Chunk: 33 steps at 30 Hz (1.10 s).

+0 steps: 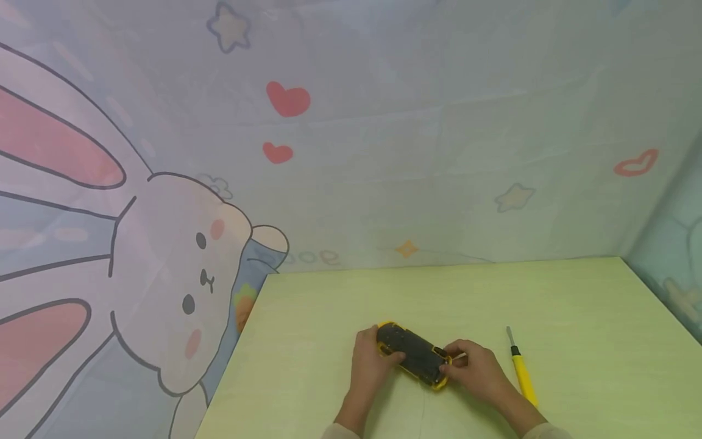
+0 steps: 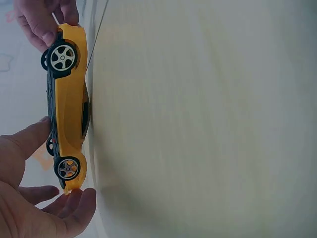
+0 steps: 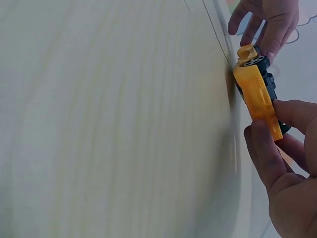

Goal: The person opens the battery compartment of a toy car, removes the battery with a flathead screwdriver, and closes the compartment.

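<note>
A yellow toy car (image 1: 418, 353) with a black underside is turned bottom up over the table, its wheels showing from the side in the left wrist view. My left hand (image 1: 370, 360) holds one end, the thumb pressing on the black base and the fingers at the yellow body. At the opposite end my right hand (image 1: 476, 369) pinches the car between thumb and fingers; the right wrist view shows this grip on the yellow bumper (image 3: 260, 99). To the right of that hand lies a screwdriver (image 1: 521, 369) with a yellow handle, its tip pointing away from me.
The pale yellow-green table (image 1: 307, 341) carries the screwdriver. Behind it hangs a cloth backdrop (image 1: 384, 152) printed with hearts, stars and a large rabbit at the left. Another stretch of cloth (image 1: 677, 244) borders the right side.
</note>
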Available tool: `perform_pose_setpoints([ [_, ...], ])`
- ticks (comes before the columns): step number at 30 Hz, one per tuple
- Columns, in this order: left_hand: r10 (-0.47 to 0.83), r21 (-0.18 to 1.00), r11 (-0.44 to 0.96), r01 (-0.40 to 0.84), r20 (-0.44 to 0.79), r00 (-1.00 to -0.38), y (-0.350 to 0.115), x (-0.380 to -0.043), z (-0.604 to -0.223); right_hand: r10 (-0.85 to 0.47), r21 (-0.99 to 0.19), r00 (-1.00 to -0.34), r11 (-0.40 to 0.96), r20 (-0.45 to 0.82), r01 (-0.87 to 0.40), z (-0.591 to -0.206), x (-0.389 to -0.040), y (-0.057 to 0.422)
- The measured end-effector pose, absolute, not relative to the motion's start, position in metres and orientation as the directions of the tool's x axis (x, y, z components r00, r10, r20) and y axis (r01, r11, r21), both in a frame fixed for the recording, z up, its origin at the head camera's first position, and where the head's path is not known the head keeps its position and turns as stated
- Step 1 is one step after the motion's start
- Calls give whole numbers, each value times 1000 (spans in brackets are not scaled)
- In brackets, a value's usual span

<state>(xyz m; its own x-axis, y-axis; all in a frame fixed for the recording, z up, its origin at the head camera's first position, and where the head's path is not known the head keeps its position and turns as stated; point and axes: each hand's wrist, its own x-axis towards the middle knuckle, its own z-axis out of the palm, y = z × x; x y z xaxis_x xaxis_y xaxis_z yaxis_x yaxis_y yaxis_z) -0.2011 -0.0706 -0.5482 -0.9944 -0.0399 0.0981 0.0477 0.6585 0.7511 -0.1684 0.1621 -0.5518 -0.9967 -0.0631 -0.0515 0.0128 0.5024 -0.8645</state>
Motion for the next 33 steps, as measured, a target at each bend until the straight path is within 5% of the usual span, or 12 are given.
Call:
perform_pose_setpoints([
  [20,71,756,646,107,81,-994,-62,-205,-542,-210,-799,-974,569,86,-193,-557,-165,163],
  [33,179,747,646,158,53,-982,-55,-209,-530,-196,-829,-980,541,41,-143,-552,-169,162],
])
